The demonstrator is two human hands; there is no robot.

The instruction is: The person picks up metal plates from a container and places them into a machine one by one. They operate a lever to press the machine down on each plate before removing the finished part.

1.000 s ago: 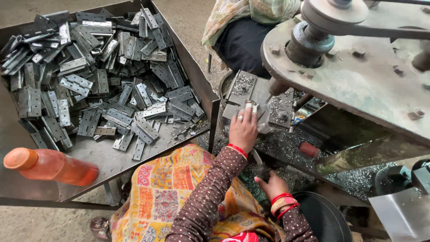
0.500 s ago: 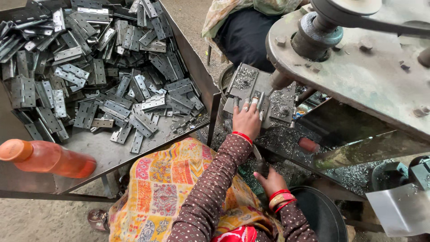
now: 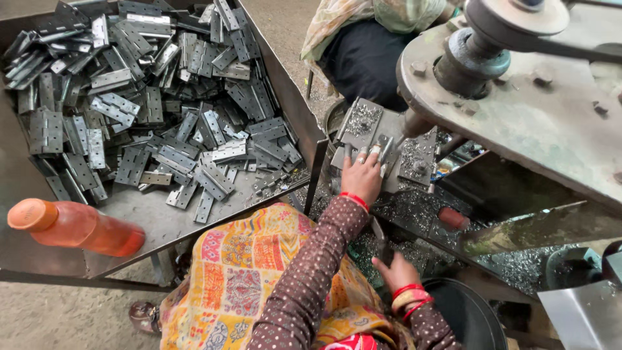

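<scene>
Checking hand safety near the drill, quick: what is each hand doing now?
Left hand: fingers spread, pressing a metal hinge on the drill table.
Right hand: closed around a dark lever.

A tray (image 3: 19, 188) fills the 9 to 11 o'clock side, with hinges (image 3: 162, 110) heaped in it and a bottle (image 3: 74, 227) lying at its 8 o'clock corner. At centre, the left hand (image 3: 361, 176) rests on a plate (image 3: 382, 146) under the machine (image 3: 538, 123) at 2 o'clock. The right hand (image 3: 396, 272) sits at 5 o'clock, beside a bucket (image 3: 473, 317). Another person (image 3: 363, 52) sits at 12 o'clock.
</scene>
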